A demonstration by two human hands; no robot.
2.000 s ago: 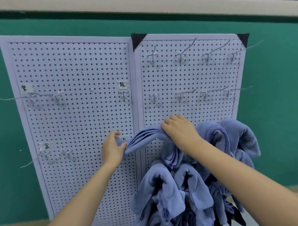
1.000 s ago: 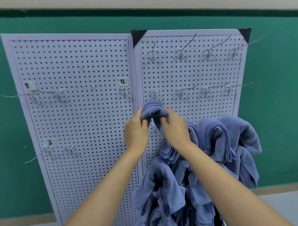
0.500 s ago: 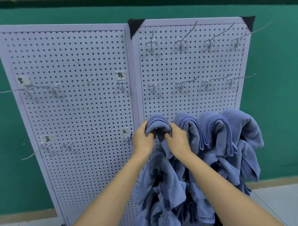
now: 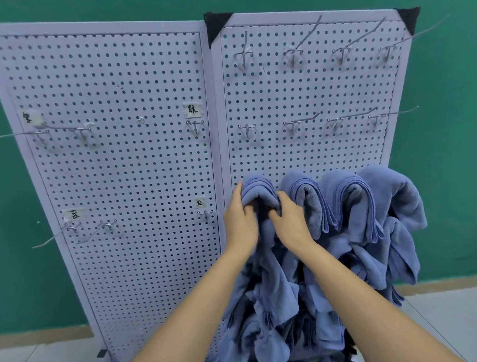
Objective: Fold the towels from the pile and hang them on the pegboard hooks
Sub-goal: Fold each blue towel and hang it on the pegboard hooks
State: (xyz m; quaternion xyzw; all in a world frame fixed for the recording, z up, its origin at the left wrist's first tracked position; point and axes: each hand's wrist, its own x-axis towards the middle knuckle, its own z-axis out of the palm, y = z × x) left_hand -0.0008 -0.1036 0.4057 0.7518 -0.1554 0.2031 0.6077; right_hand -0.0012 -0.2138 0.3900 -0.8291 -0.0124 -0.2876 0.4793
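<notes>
Pegboard [image 4: 122,164] fills the frame, two white panels. At lower right, three folded towels [image 4: 350,200] hang draped in a row, with the pile [image 4: 267,311] heaped below at bottom centre. Just left of that row, at centre frame, a fourth towel [image 4: 256,187] arches against the board, its hook hidden. Left hand [image 4: 240,221] clamps its left fall, right hand [image 4: 291,223] pinches its right. Looks like the hanging step, nearly seated. Next: release both sides evenly so nothing slides, then reach into the pile. Bare hooks [image 4: 292,123] wait above.
</notes>
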